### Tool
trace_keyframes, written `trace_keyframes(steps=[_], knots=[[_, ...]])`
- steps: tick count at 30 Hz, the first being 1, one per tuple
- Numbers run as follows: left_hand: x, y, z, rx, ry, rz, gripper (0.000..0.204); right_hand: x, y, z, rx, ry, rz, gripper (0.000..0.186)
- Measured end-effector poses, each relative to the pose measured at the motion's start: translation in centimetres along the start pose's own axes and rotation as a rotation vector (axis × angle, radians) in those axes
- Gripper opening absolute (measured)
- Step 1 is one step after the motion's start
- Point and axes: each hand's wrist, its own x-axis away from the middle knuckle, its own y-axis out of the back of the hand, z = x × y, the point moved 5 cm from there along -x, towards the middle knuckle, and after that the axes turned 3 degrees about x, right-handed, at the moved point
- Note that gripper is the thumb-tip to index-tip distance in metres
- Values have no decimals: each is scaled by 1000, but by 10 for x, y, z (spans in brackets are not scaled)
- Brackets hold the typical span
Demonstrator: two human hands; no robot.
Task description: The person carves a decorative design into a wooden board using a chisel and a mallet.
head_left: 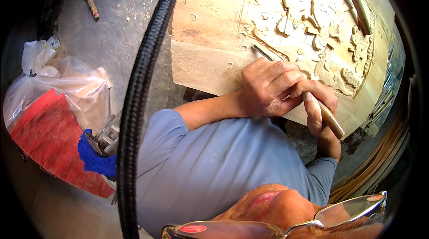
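Both my hands are closed around a carving chisel [331, 121] with a wooden handle, slanting across the near part of a pale wooden panel [205, 20]. My left hand [270, 86] wraps the front of the chisel, and the thin dark blade comes out past its fingers. The blade's end lies at the panel's surface, beside the lower left of the carved relief [319, 38]. Behind it, my right hand [318, 105] grips the handle, whose rounded end sticks out toward my right forearm. The two hands touch. Raised stems and rounded shapes stand out from the relief.
A black braided cable [143, 60] crosses the view at left; a dark curved arm [355, 0] hangs over the panel. Several slim tools [384, 98] lie along the right edge. Left are a small brush [89, 1], a plastic bag [71, 76], a red sheet [53, 136] and blue cloth [94, 158].
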Motion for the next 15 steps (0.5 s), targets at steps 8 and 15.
trace_keyframes(steps=[8, 15], knots=[[-4, 7, 5, 56, -3, 59, 35, 1, -5, 4, -14, -48, -18, 16], [-5, 10, 13, 83, 4, 32, 39, -7, -8, 1, -55, -65, -45, 16]])
